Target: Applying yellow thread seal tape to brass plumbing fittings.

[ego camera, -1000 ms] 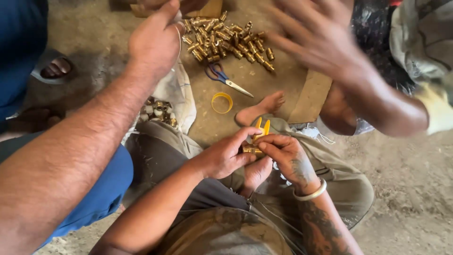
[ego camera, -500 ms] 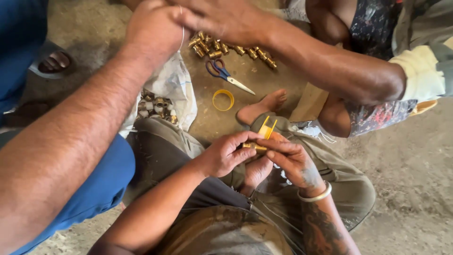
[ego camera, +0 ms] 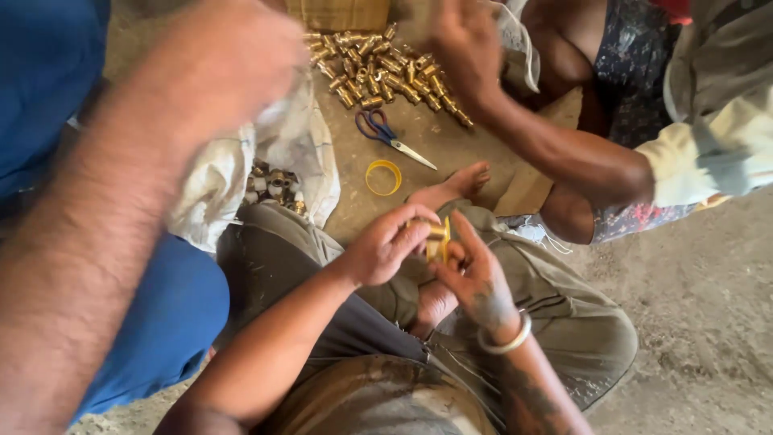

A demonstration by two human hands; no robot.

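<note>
My left hand [ego camera: 385, 248] pinches a small brass fitting [ego camera: 432, 229] above my lap. My right hand [ego camera: 475, 278], a metal bangle on its wrist, holds a yellow tape roll [ego camera: 442, 246] against the fitting, its fingers partly spread. Both hands meet over my olive trousers [ego camera: 564, 314]. Part of the fitting is hidden by my fingers.
A pile of brass fittings [ego camera: 386, 68] lies on the ground ahead, with blue-handled scissors [ego camera: 382, 133] and a yellow ring [ego camera: 383, 177] nearer. A white sack [ego camera: 278, 173] holds more fittings. A co-worker's arm [ego camera: 137, 201] crosses the left; another person's hand [ego camera: 467, 48] reaches from the right.
The co-worker's hand on the left has lifted off the pile toward the camera. The other person's arm has drawn back to the right, uncovering the fittings. My hands keep working the tape.
</note>
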